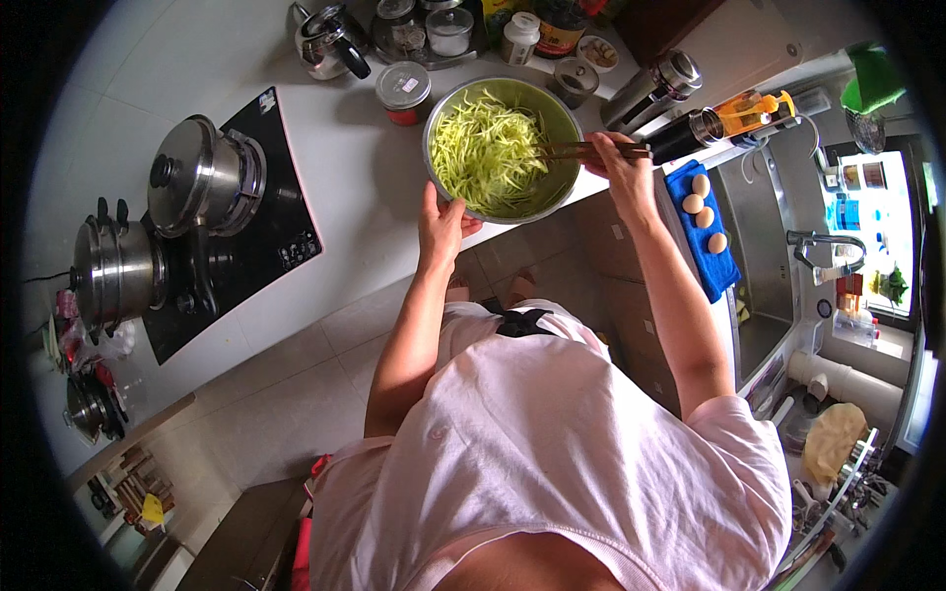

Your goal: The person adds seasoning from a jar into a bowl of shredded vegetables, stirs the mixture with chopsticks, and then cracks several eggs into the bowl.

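Observation:
A round metal mixing bowl (567, 185) stands at the front edge of the white counter, holding a heap of shredded green vegetable (488, 151). My left hand (443, 225) grips the bowl's near left rim, thumb on top of it. In my right hand (621, 173), at the bowl's right side, is a pair of brown chopsticks (573, 151). Their tips reach into the shreds. A lidded jar with a red band (404, 92) sits just left of the bowl, and a smaller lidded glass jar (574, 80) is behind it on the right.
On the left, a lidded saucepan (185, 177) and a stacked steel pot (118, 270) stand on a black cooktop (251, 185). Several eggs (704, 216) lie on a blue cloth (684, 181) beside the sink (768, 295). A steel kettle (325, 52) and flasks (643, 96) stand behind.

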